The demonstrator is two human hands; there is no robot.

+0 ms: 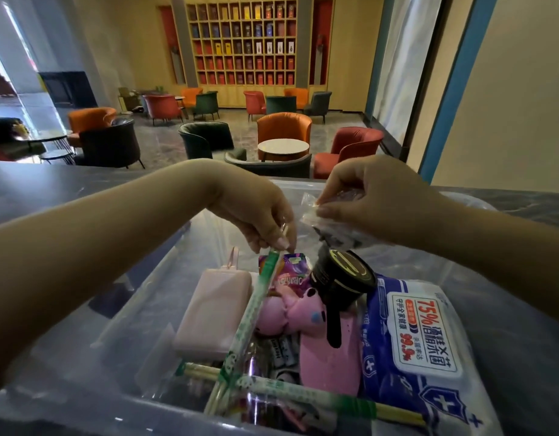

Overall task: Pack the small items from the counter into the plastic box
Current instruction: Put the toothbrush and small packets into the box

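A clear plastic box [139, 313] sits on the dark counter right below me. Inside lie a pale pink case [213, 313], a pink plush toy [290, 309], a purple snack packet [292, 273], a black jar [342, 278], a blue pack of alcohol wipes [423, 338] and several wrapped chopstick pairs. My left hand [259, 215] pinches the top end of one green-and-white wrapped chopstick pair [256, 305], which slants down into the box. My right hand [375, 196] grips a small clear plastic packet [331, 225] with dark contents above the box's far side.
The dark counter [51, 190] runs left and right behind the box. Beyond it lies a lounge with orange, red and dark armchairs, a round white table [282, 146] and a tall shelf wall [243, 42].
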